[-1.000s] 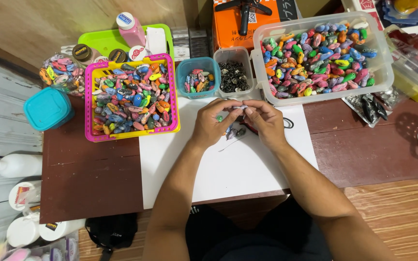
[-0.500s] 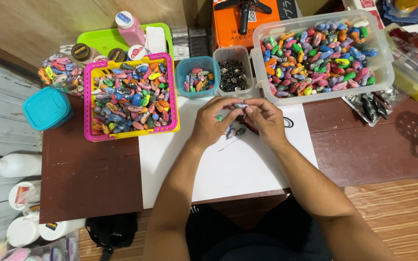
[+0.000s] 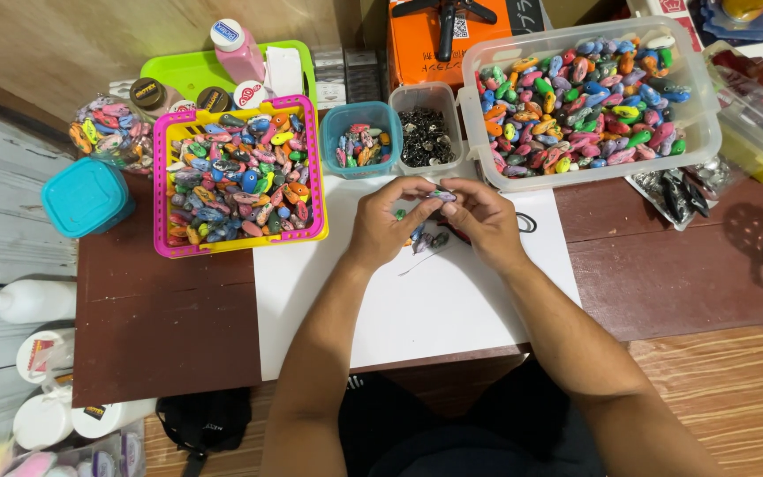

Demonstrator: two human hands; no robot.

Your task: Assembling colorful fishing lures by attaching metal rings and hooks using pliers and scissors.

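My left hand (image 3: 388,223) and my right hand (image 3: 480,215) meet over a white sheet (image 3: 417,300) on a dark brown table (image 3: 161,327). Together their fingertips pinch one small colourful piece (image 3: 441,195). A few more small pieces (image 3: 428,239) lie on the sheet just beneath the hands. Beyond the hands stand a small teal tub (image 3: 362,140) with some coloured pieces and a clear tub (image 3: 427,132) of dark metal bits.
A pink basket (image 3: 242,177) of coloured pieces sits at the left, a large clear bin (image 3: 589,97) of them at the right. A teal lidded box (image 3: 86,196), a green tray (image 3: 189,71) with bottles, an orange box (image 3: 448,35) and white bottles (image 3: 33,300) ring the table.
Both hands stay together at the same spot over the sheet; only the fingers have shifted slightly around the small piece.
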